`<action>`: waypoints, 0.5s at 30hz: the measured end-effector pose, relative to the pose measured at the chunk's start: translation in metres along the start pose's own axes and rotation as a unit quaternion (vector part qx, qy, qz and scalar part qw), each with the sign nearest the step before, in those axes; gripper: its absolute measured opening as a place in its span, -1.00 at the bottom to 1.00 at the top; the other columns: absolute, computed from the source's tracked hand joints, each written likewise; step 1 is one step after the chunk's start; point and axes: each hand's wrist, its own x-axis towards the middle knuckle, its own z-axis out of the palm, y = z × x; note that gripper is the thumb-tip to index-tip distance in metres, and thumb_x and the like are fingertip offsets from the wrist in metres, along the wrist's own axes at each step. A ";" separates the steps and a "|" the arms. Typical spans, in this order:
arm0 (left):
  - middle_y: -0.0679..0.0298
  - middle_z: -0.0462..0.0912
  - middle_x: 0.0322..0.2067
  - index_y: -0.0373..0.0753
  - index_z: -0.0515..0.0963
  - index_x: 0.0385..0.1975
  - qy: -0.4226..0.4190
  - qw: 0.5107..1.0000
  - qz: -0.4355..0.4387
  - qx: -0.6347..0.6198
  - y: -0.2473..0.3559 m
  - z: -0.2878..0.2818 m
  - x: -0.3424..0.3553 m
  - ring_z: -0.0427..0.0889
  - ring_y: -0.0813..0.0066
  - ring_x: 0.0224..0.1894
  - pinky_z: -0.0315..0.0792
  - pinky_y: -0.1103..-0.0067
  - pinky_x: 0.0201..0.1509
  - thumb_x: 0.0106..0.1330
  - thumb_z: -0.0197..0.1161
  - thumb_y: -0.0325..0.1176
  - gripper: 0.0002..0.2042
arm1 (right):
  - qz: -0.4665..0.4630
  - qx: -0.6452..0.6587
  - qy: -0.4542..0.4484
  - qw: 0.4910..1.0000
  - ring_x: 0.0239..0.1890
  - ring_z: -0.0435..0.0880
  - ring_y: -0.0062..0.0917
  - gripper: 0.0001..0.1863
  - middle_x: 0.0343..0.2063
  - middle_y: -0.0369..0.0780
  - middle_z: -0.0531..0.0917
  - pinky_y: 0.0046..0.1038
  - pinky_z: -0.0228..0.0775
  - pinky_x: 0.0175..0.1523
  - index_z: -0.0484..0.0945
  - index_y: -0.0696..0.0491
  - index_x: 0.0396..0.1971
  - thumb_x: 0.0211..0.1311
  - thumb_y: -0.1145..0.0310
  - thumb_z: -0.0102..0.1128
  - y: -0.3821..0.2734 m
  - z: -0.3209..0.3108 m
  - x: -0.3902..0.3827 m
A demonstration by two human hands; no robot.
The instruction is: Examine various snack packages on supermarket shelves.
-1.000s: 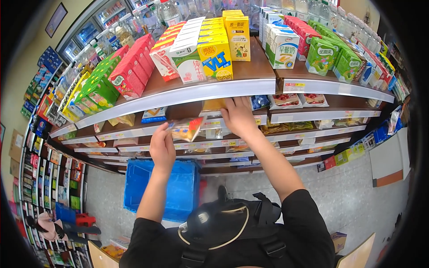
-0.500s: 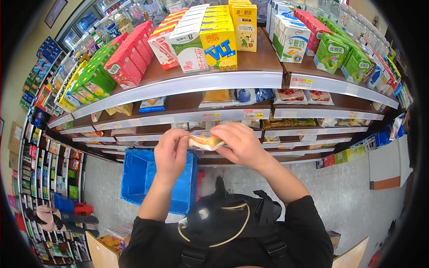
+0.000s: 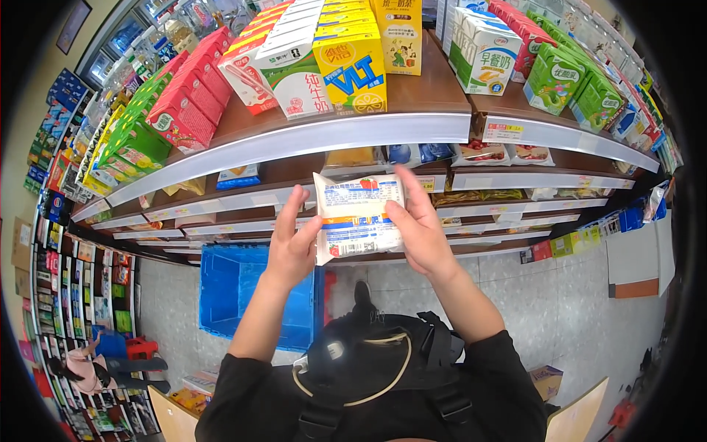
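Note:
A packaged bread (image 3: pixel 361 214) in a white wrapper with an orange band and small print is held up before the shelves, its printed face toward me. My right hand (image 3: pixel 423 232) grips its right side, thumb across the wrapper and the other fingers partly hidden behind or blurred. At the left edge, my left hand (image 3: pixel 289 243) has its thumb against the wrapper while its index finger stands apart from it. Bagged goods (image 3: pixel 420 153) lie on the shelf just beyond the bread.
Drink cartons (image 3: pixel 352 70) stand in rows on the top shelf (image 3: pixel 412 99), with lower shelves beneath. A blue plastic crate (image 3: pixel 221 295) sits on the floor to my left. Farther left, a person (image 3: pixel 92 368) is beside another stocked shelf. A cardboard box (image 3: pixel 546 382) lies at lower right.
The packaged bread has been turned from edge-on to show its broad printed face. My left hand's fingers have spread from their pinch. The view has shifted slightly nearer the shelf.

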 end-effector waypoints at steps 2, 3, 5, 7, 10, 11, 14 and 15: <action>-0.09 0.38 0.30 -0.02 0.41 0.21 0.015 0.998 0.033 0.045 0.000 -0.005 0.012 0.50 -0.08 0.23 0.44 0.26 0.25 0.14 0.38 -0.60 -0.40 | 0.019 0.003 -0.007 1.000 0.02 0.61 -0.56 -0.48 0.08 -0.13 0.57 -0.46 0.53 0.09 0.21 0.11 0.39 0.50 0.44 0.04 0.001 -0.001 0.002; -0.05 0.39 0.30 -0.04 0.48 0.12 -0.006 0.997 0.039 0.061 0.002 -0.010 0.018 0.48 -0.07 0.25 0.44 0.25 0.25 0.07 0.44 -0.55 -0.44 | 0.043 0.000 -0.022 0.999 -0.01 0.62 -0.58 -0.53 0.08 -0.16 0.57 -0.48 0.57 0.01 0.27 0.12 0.35 0.50 0.43 0.04 0.000 0.000 0.001; 0.04 0.49 0.24 -0.09 0.62 -0.12 -0.014 0.996 0.042 0.073 -0.003 -0.013 0.025 0.47 -0.02 0.28 0.44 0.25 0.25 -0.03 0.52 -0.45 -0.59 | 0.059 -0.023 -0.042 0.997 -0.09 0.66 -0.60 -0.57 0.07 -0.17 0.57 -0.49 0.64 -0.23 0.31 0.10 0.32 0.53 0.36 0.01 0.001 0.004 0.004; 0.05 0.53 0.20 -0.10 0.62 -0.11 -0.035 0.996 0.046 0.073 -0.011 -0.020 0.027 0.48 0.00 0.28 0.45 0.25 0.25 -0.02 0.52 -0.43 -0.60 | 0.110 -0.016 -0.053 0.992 -0.11 0.67 -0.58 -0.57 0.06 -0.16 0.57 -0.48 0.65 -0.24 0.30 0.09 0.32 0.55 0.30 -0.03 -0.009 0.008 0.004; 0.05 0.64 0.06 -0.14 0.62 -0.09 -0.059 0.996 0.024 0.060 -0.014 -0.027 0.019 0.54 0.05 0.22 0.44 0.31 0.24 0.06 0.46 -0.45 -0.64 | 0.178 -0.006 -0.072 0.981 -0.17 0.70 -0.53 -0.53 0.01 -0.14 0.60 -0.45 0.67 -0.26 0.27 0.06 0.34 0.60 0.15 -0.16 -0.015 0.002 0.008; 0.07 0.64 0.05 -0.17 0.62 -0.09 -0.032 0.993 -0.096 -0.057 -0.016 -0.024 0.011 0.56 0.12 0.18 0.43 0.36 0.24 0.13 0.40 -0.49 -0.69 | 0.186 0.001 -0.112 0.976 -0.20 0.70 -0.52 -0.52 0.00 -0.15 0.60 -0.45 0.66 -0.27 0.26 0.06 0.34 0.60 0.13 -0.18 -0.017 -0.004 0.010; 0.18 0.61 0.04 -0.36 0.43 0.17 0.082 0.882 -0.307 -0.349 -0.015 -0.013 -0.009 0.56 0.54 0.06 0.45 0.50 0.18 0.48 0.08 -0.47 -0.69 | 0.184 -0.023 -0.148 0.971 -0.17 0.68 -0.46 -0.48 -0.03 -0.14 0.58 -0.42 0.62 -0.15 0.25 0.08 0.36 0.55 0.15 -0.06 -0.017 -0.009 0.015; 0.17 0.62 0.02 -0.36 0.40 0.19 0.106 0.865 -0.332 -0.361 -0.020 -0.009 -0.011 0.60 0.53 0.00 0.50 0.50 0.10 0.50 0.07 -0.43 -0.68 | 0.027 -0.240 -0.139 0.960 -0.11 0.66 -0.42 -0.46 -0.01 -0.10 0.58 -0.38 0.58 -0.07 0.26 0.10 0.35 0.49 0.20 0.03 -0.014 -0.003 0.016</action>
